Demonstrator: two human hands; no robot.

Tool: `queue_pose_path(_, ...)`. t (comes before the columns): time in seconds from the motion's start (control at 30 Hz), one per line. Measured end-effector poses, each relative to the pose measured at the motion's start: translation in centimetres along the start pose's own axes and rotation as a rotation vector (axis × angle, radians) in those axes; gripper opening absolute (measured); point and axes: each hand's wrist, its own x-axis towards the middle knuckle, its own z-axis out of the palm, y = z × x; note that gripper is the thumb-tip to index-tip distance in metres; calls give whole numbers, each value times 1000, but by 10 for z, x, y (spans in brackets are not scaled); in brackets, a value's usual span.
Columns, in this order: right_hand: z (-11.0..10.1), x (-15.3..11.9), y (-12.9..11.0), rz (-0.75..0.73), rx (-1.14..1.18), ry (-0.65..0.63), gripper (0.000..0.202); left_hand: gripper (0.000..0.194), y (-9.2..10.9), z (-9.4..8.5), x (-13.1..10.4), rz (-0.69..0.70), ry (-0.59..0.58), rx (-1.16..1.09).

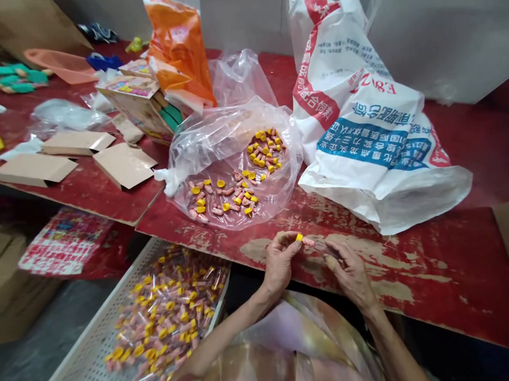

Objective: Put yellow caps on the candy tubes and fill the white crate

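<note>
Between thumb and forefinger, my left hand (280,258) pinches the yellow cap of a small piece with a pink patterned body (308,242). My right hand (347,266) is closed at the other end, its fingertips around what looks like a clear tube, hard to make out. Both hands are above the front edge of the red table. Just beyond them lies a clear plastic bag (228,123) containing many similar yellow-capped pink pieces (237,197). Below left, a white perforated basket (91,338) holds a heap of yellow-capped pieces in clear tubes (167,311).
A white woven sack (362,120) with printing lies at the back right. An orange bag (179,51) stands behind a printed box (132,100). Flat cardboard boxes (123,164) lie on the worn red table (458,270); green-handled items (15,78) are at far left.
</note>
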Motion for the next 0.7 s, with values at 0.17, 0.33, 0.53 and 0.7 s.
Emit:
queue_pose_path(0.17, 8, 8, -1, 13, -19, -60, 38, 34, 0, 1, 4, -87, -4, -79)
queue_pose_path(0.33, 9, 15, -2, 40, -60, -124, 32, 34, 2, -1, 7, -113, -12, -82)
queue_pose_path(0.53, 7, 19, 2, 244, 438, 181, 42, 29, 7, 1, 8, -126, -17, -92)
queue_pose_path(0.7, 10, 27, -9, 88, 180, 142, 18, 35, 4, -1, 10, -119, 53, -94)
